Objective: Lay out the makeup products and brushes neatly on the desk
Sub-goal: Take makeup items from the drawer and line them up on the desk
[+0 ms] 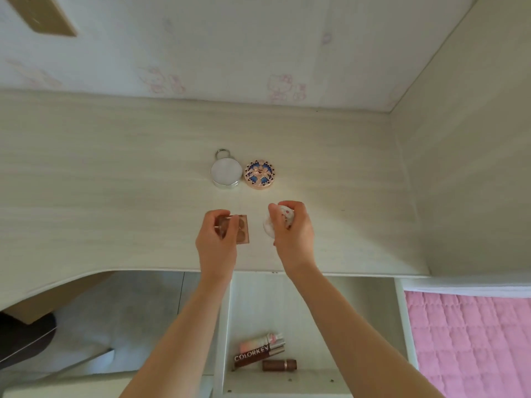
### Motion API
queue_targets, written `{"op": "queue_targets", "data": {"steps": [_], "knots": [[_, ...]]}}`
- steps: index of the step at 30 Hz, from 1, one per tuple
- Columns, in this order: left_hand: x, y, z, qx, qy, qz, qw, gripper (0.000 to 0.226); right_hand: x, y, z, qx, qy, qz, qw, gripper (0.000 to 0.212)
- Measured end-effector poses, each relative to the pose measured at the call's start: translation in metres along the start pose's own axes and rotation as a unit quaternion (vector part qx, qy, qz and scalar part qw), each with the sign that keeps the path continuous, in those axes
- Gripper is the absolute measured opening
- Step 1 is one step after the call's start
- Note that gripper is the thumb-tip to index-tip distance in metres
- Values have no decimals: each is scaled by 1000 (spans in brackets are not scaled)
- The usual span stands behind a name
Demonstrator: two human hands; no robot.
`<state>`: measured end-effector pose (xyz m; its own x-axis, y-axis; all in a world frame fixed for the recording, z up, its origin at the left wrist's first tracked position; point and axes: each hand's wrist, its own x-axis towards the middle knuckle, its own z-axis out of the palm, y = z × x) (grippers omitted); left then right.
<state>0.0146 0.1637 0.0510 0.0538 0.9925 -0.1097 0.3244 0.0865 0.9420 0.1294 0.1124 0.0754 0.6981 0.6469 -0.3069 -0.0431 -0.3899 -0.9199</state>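
head cam, looking down, desk (115,196) near

From my remote feed: pale wood-grain table (115,173) against white cartoon-cat wallpaper (230,53); pink quilted bedspread (471,340) at right, grey floor (129,311) below.

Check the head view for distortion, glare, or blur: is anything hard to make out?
Head view: wide-angle bending curves the desk front edge; lighting is soft and even, shadows faint; the silver compact lid is washed out pale; the item in the right hand is slightly smeared; the drawer tubes stay legible, one reading COLORKEY.
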Motion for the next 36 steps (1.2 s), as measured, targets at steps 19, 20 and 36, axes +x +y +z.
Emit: {"op": "queue_targets", "data": {"steps": [19,20,36], "knots": [[75,-39,30,217,-4,59,974,23,72,22,48,-290,-61,-81,952,38],[77,-42,30,235,2,74,969,25,72,24,48,-317,-52,-99,942,39],[61,-50,23,294,41,171,939,34,62,47,40,-310,-19,-215,926,63]]}}
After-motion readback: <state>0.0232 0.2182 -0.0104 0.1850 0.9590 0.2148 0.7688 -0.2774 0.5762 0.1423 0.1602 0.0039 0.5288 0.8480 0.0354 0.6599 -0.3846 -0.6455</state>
